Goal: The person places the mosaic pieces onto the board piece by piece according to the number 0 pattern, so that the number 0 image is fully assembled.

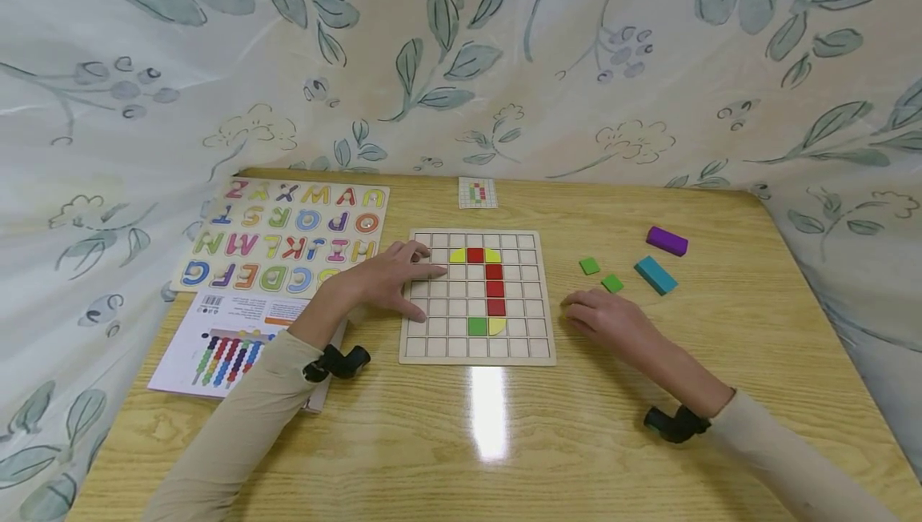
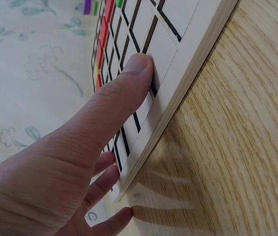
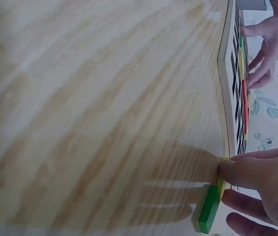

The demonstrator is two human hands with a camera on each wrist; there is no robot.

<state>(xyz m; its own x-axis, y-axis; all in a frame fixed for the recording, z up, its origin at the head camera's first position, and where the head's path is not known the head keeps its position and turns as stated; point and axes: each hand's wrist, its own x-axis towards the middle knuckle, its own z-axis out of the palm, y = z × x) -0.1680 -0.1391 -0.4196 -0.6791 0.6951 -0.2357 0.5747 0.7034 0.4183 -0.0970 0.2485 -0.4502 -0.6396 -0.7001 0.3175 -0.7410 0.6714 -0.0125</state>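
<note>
A square wooden grid board [image 1: 528,346] lies in the middle of the table with several tiles in its cells: red squares [image 1: 495,288], yellow rounded-corner pieces and one green square [image 1: 478,326]. My left hand [image 1: 382,278] spans the board's left edge with fingers spread, and in the left wrist view the thumb [image 2: 138,64] rests on its surface. Right of the board, my right hand [image 1: 612,322] is low over the table. The right wrist view shows its thumb and fingers at a small yellow piece [image 3: 221,189], partly covered. Beside it lies a green tile [image 3: 208,209].
Two green tiles [image 1: 590,266], a blue block [image 1: 656,275] and a purple block [image 1: 667,241] lie at the right. A pattern card [image 1: 479,193] is behind the board. A letter puzzle [image 1: 248,222] and a printed box [image 1: 180,354] occupy the left. Floral cloth [image 1: 547,106] borders the table.
</note>
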